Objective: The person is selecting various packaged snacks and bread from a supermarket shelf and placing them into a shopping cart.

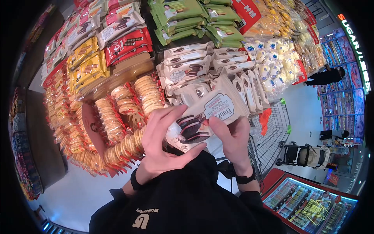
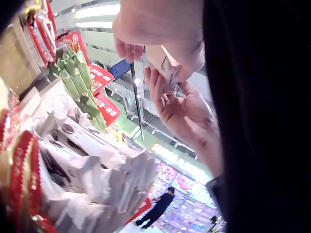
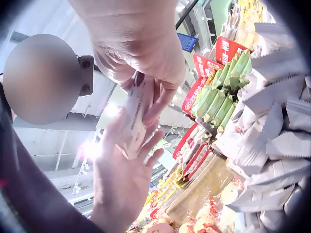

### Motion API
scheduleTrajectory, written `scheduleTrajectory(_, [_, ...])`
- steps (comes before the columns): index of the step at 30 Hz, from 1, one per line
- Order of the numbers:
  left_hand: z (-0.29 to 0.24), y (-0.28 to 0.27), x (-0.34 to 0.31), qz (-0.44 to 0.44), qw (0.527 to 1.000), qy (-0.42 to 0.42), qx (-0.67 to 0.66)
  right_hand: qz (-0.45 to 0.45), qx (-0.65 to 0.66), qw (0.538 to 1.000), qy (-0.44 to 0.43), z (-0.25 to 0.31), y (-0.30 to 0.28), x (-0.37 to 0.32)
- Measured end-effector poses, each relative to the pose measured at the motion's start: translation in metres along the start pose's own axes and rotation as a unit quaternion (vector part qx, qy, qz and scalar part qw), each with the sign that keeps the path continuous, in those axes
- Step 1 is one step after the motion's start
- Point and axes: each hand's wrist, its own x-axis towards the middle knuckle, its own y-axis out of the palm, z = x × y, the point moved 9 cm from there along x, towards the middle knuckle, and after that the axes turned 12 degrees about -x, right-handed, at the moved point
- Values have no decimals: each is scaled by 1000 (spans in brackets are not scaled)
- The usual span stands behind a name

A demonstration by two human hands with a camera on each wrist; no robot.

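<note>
Both hands hold one cream-coloured packet of cocoa filling cookies (image 1: pixel 206 116), tilted in front of the chest, its printed front facing up. My left hand (image 1: pixel 159 146) grips one end, thumb along the lower edge and fingers along the upper. At the other end my right hand (image 1: pixel 233 142) pinches the packet, thumb on its front and fingers behind, largely hidden in the head view. From the side, the right wrist view shows the thin packet (image 3: pixel 136 114) between the right hand (image 3: pixel 141 48) and left hand (image 3: pixel 121 179). Matching cream packets (image 1: pixel 187 70) lie stacked just beyond.
Bagged round crackers (image 1: pixel 109 117) fill the display at left. Green packets (image 1: pixel 179 13) and white-wrapped sweets (image 1: pixel 272 62) lie farther back. A wire cart (image 1: pixel 269 136) stands at right, with a stroller (image 1: pixel 306 155) and a lit display case (image 1: pixel 307 201) beyond. A person in dark clothes (image 1: pixel 326 76) stands in the aisle.
</note>
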Motion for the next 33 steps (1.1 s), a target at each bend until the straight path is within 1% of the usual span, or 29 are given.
scheduleTrajectory(1, [9, 3, -2, 24, 992, -78, -96, -8, -28, 1000, 3, 4, 0, 1])
scheduleTrajectory(2, [20, 10, -6, 51, 968, -156, -192, -19, -58, 998, 7, 10, 1, 5])
scheduleTrajectory(3, [28, 13, -9, 44, 953, -189, -231, -33, -91, 995, 13, 13, -2, 9])
scheduleTrajectory(4, [39, 15, -15, 6, 928, -287, -239, -18, -163, 986, -30, 20, -1, 9])
scheduleTrajectory(5, [46, 17, -18, 30, 913, -316, -256, -8, -232, 970, -75, 27, 0, 9])
scheduleTrajectory(6, [54, 13, -22, 51, 897, -345, -271, 25, -300, 951, -73, 35, 1, 4])
scheduleTrajectory(7, [59, 5, -26, 13, 889, -349, -295, -69, -343, 929, -124, 43, -20, -8])
scheduleTrajectory(8, [63, -2, -26, -28, 882, -345, -319, -160, -384, 891, -182, 47, -45, -23])
scheduleTrajectory(9, [63, -11, -28, -85, 870, -350, -338, -280, -413, 854, -145, 33, -82, -45])
scheduleTrajectory(10, [74, -25, -42, -134, 866, -351, -329, -393, -437, 802, -105, 13, -120, -77])
scheduleTrajectory(11, [81, -35, -48, -168, 855, -355, -339, -428, -457, 778, -54, -17, -150, -101])
scheduleTrajectory(12, [89, -44, -52, -200, 843, -358, -347, -463, -473, 750, -2, -49, -177, -129])
scheduleTrajectory(13, [93, -50, -53, -218, 843, -361, -334, -420, -579, 698, 35, -82, -189, -149])
scheduleTrajectory(14, [96, -55, -56, -236, 843, -364, -319, -368, -675, 635, 73, -115, -195, -169])
scheduleTrajectory(16, [106, -66, -65, -264, 842, -378, -281, -296, -694, 645, 122, -167, -196, -198])
scheduleTrajectory(18, [108, -68, -66, -280, 840, -379, -270, -226, -619, 698, 281, -223, -202, -216])
scheduleTrajectory(19, [109, -66, -65, -277, 841, -382, -266, -242, -661, 666, 247, -212, -197, -208])
scheduleTrajectory(20, [108, -64, -65, -273, 841, -388, -261, -251, -669, 653, 250, -204, -195, -205])
scheduleTrajectory(24, [116, -55, -56, -240, 844, -388, -282, -274, -660, 650, 259, -212, -204, -206])
scheduleTrajectory(26, [114, -50, -53, -254, 841, -394, -271, -274, -669, 648, 240, -215, -201, -210])
scheduleTrajectory(29, [112, -44, -50, -258, 834, -406, -271, -250, -671, 654, 243, -221, -199, -216])
scheduleTrajectory(32, [112, -46, -52, -251, 834, -404, -279, -235, -663, 650, 288, -217, -192, -217])
scheduleTrajectory(33, [110, -46, -52, -249, 836, -400, -283, -239, -665, 650, 280, -214, -189, -216])
